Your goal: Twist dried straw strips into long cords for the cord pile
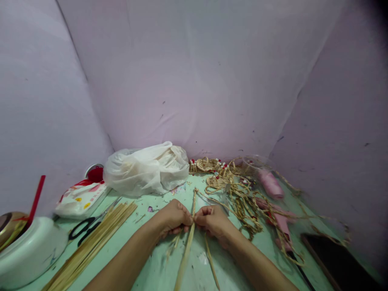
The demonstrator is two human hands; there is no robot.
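Note:
Between my two hands runs a thin straw braid, its far end lying on the green table. My left hand is closed, with thumb and fingertips pinching the straw at the braid's near end. Fingertips nearly touching it, my right hand pinches straw at the same spot. A long flat straw strand hangs from the pinch toward me. Another narrow strand trails below my right hand. Shorter loose ends below my left hand are blurred. The exact crossing of the strands is hidden by my fingers.
A bundle of dry straw and black-handled scissors lie left, near a tissue pack and white pot. Behind sits a plastic bag. Right are tangled straw cord, pink thread spool, pink glue gun and dark flat device.

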